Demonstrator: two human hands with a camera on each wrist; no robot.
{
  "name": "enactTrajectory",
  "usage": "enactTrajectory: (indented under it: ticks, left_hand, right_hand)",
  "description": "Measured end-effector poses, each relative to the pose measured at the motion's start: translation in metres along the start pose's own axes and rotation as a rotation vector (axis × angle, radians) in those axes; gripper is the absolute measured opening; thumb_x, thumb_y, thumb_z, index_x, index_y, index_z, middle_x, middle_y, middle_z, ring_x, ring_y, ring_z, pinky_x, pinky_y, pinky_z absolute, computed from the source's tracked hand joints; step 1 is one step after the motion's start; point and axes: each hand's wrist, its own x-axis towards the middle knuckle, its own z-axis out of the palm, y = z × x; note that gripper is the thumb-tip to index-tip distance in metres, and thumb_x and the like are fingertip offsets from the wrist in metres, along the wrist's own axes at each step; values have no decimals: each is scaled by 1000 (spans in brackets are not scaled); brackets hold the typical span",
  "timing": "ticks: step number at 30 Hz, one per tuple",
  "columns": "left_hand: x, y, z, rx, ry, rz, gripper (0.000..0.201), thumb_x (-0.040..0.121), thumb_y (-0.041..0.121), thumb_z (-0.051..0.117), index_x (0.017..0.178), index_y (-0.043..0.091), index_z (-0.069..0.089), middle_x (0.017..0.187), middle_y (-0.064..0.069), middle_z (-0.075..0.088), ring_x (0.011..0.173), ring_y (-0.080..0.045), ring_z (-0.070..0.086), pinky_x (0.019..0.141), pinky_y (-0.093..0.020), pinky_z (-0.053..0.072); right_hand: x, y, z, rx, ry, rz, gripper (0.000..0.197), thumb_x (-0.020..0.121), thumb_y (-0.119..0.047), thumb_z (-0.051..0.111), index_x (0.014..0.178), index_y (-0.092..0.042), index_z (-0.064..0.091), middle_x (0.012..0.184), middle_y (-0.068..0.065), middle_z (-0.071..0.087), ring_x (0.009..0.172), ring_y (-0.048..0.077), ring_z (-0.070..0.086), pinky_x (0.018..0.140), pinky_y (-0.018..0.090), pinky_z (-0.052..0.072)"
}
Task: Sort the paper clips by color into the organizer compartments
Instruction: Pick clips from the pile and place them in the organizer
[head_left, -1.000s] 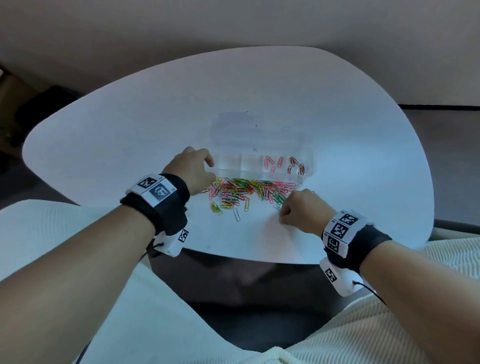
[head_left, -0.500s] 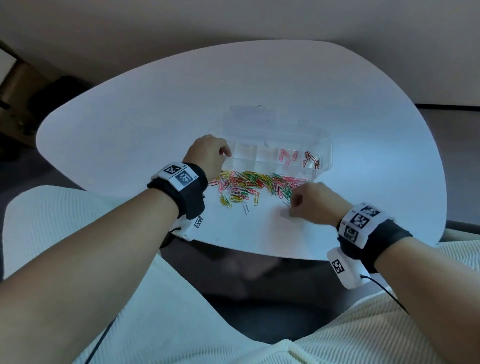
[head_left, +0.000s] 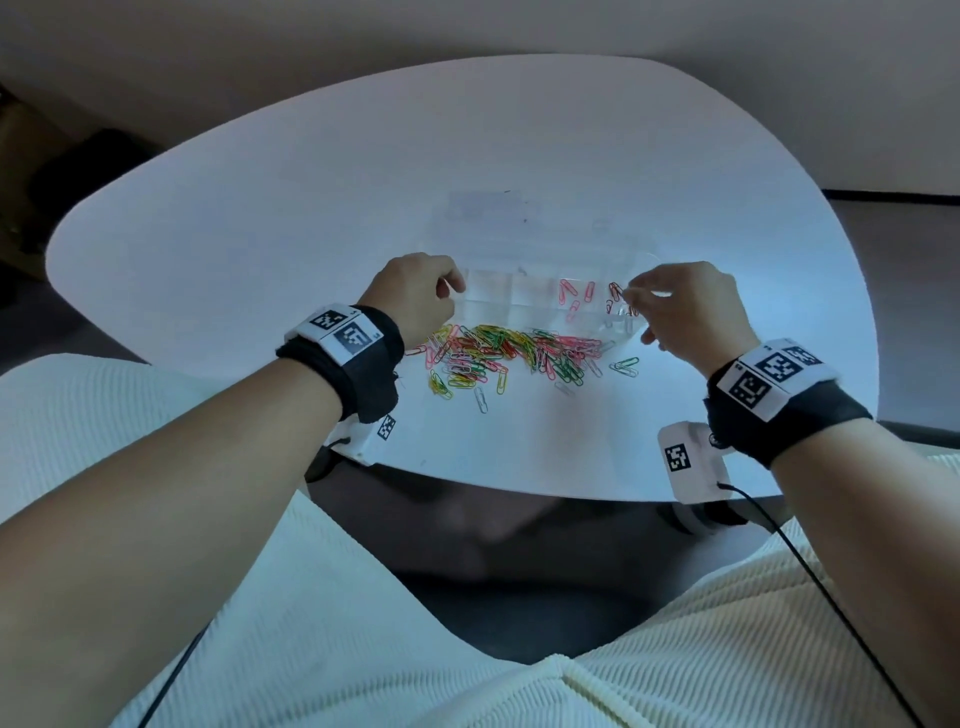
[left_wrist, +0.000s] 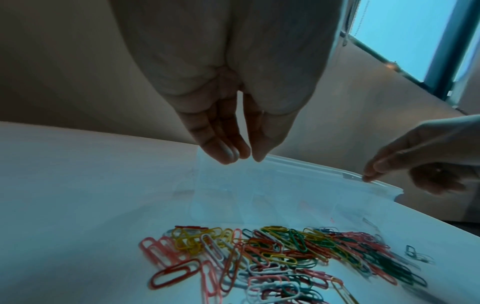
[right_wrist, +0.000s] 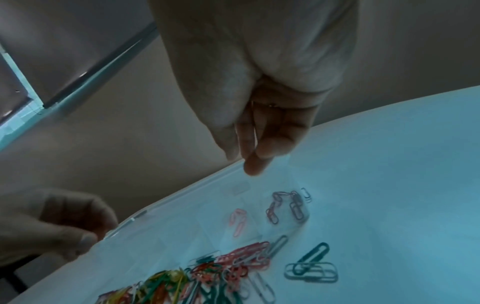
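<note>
The clear organizer lies in the middle of the head view, on the white table, and both hands are on its two ends. The left hand pinches the left end of its transparent rim: in the left wrist view the fingers and the thumb come together narrowly on the plastic edge. The right hand is at the right end; in the right wrist view its fingertips are close together on the rim. Whether they also hold a clip cannot be told. Probably the two hands hold the box like this to keep it steady or to shift it nearer to the pile.

The paper clips are a mixed heap just below the organizer in the head view, with red, pink, yellow, green and white ones. A few pink clips and dark red clips already lie in the compartments at the right part of the box; the left compartments look empty. A green pair lies apart, lower right of the heap. Most of the sorting is not yet done.
</note>
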Motion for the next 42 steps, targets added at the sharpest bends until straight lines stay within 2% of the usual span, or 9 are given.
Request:
enactTrajectory:
  ticks: [3,8,13,19,25,29,34,39,42]
  left_hand:
    - [-6,14,1,73,-32,134,24,85,5,55,101,20,65,93,3,58,84,-16,55,77,-27,44]
    - [-26,27,25,223,-325,285,29,86,6,56,104,25,67,92,8,61,86,-13,58,73,-25,45]
    - [-37,19,51,530,-571,459,28,95,13,51,119,21,64,114,1,58,106,-20,56,81,-30,45]
    - [-34,15,59,614,-595,476,30,95,12,48,119,19,64,111,-2,64,99,-24,59,72,-25,39]
    - [-35,13,56,455,-545,426,26,96,14,53,120,16,61,113,-2,60,103,-21,55,81,-29,41]
    - [-28,8,44,361,-477,298,27,89,16,65,116,17,65,106,2,65,99,-17,58,81,-27,45]
    - [-27,3,38,355,-459,220,27,84,25,71,110,17,69,99,5,67,92,-13,58,73,-21,38]
    - [-33,14,45,467,-542,228,18,91,18,61,106,16,71,102,2,68,97,-19,61,73,-25,43]
    - [-36,16,47,504,-551,260,20,93,16,57,107,16,72,103,2,69,92,-17,61,70,-24,42]
  right_hand:
    - [-6,-11,1,-49,60,-163,15,90,-24,61,92,-17,74,91,-5,73,77,14,66,68,22,44]
    - [-28,-18,26,-203,-300,-253,10,87,-14,67,86,-16,77,71,-6,68,57,5,58,57,17,46]
    - [-40,2,64,-309,-319,-313,9,85,-17,71,92,-13,75,87,3,73,79,20,64,68,24,42]
    - [-41,12,79,-340,-281,-317,10,85,-10,65,90,-12,73,82,10,71,77,28,65,67,31,51]
    - [-39,14,77,-362,-303,-278,20,85,-10,63,102,-13,73,93,12,71,85,29,66,72,33,53]
    - [-37,13,72,-441,-333,-213,10,85,-14,67,90,-13,75,90,12,70,77,29,66,69,32,54]
    - [-42,7,69,-475,-376,-134,7,79,-21,71,81,-15,71,81,6,68,71,25,64,63,30,53]
    - [-31,0,41,-155,-447,-49,8,81,-16,67,75,-12,65,70,3,69,60,14,65,57,23,50]
    - [-19,-6,2,317,-368,108,10,83,-2,69,92,-6,69,78,15,74,62,21,70,69,34,60]
